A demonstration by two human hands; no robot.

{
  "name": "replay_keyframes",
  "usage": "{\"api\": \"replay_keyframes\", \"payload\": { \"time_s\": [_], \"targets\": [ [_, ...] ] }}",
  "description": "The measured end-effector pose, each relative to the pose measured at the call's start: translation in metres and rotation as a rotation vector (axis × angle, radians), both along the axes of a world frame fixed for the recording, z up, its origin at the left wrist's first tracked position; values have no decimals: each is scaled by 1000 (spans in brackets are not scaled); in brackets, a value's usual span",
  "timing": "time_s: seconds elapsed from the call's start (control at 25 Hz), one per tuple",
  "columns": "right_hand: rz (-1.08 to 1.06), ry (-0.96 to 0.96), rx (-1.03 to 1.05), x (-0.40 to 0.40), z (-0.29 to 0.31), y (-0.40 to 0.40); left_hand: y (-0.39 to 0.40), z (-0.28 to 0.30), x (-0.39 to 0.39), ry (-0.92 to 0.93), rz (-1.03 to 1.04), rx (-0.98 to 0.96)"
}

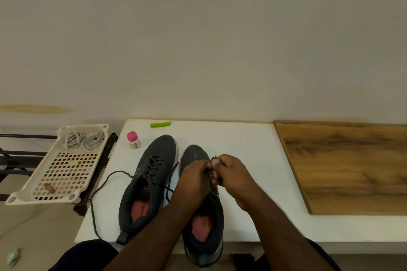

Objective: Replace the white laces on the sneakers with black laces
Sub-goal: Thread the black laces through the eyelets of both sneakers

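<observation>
Two dark grey sneakers stand side by side on the white table [246, 160], toes pointing away from me. The left sneaker [152, 174] is threaded with a black lace whose loose end [97, 196] trails off the table's left edge. Over the right sneaker [198, 154], my left hand [193, 178] and my right hand [233, 174] meet above the eyelets, both pinching a bunched black lace [214, 158]. The right sneaker's lacing is mostly hidden under my hands. Two coiled white laces [83, 139] lie in a cream perforated tray [63, 174] to the left.
A small bottle with a pink cap [133, 139] stands behind the left sneaker. A green plastic clip [160, 124] lies by the wall. A wooden board [343, 165] covers the table's right side. The tray rests on a black rack [22, 156] and holds a small brown object [49, 187].
</observation>
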State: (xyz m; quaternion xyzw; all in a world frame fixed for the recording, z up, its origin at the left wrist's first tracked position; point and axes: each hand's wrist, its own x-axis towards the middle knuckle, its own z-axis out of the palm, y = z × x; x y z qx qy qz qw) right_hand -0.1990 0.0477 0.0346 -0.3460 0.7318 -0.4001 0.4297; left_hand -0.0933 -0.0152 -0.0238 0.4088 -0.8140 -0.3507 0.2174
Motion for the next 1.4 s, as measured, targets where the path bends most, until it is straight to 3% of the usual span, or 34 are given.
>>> {"api": "replay_keyframes", "payload": {
  "time_s": [0.08,0.16,0.32,0.4,0.44,0.56,0.76,0.96,1.08,1.2,1.28,1.4],
  "targets": [
    [-64,-86,-76,6,2,-1,1,4,-1,26,22,46],
    [-71,-46,-107,12,2,-2,2,8,-3,45,47,78],
    [17,189,-92,1,6,0,1,9,1,87,33,113],
    [-64,303,-111,-11,3,4,0,12,4,108,57,115],
    [-159,273,-162,-17,1,5,-2,14,6,136,88,125],
    [-454,-85,-370,-26,2,8,-6,20,12,272,216,262],
    [-583,19,-274,-32,-9,9,-20,38,18,407,386,358],
    [-721,-192,-342,-36,-9,5,-32,44,30,606,547,678],
    [-741,-305,-355,-37,-7,5,-31,40,29,398,499,508],
    [-655,-267,-395,-31,-4,5,-24,43,26,-11,260,38],
    [-567,-243,-425,-27,-2,4,-12,53,16,-224,104,-173],
    [-438,-342,-474,-24,0,6,-7,62,-4,-307,-17,-155]
  ]
}}
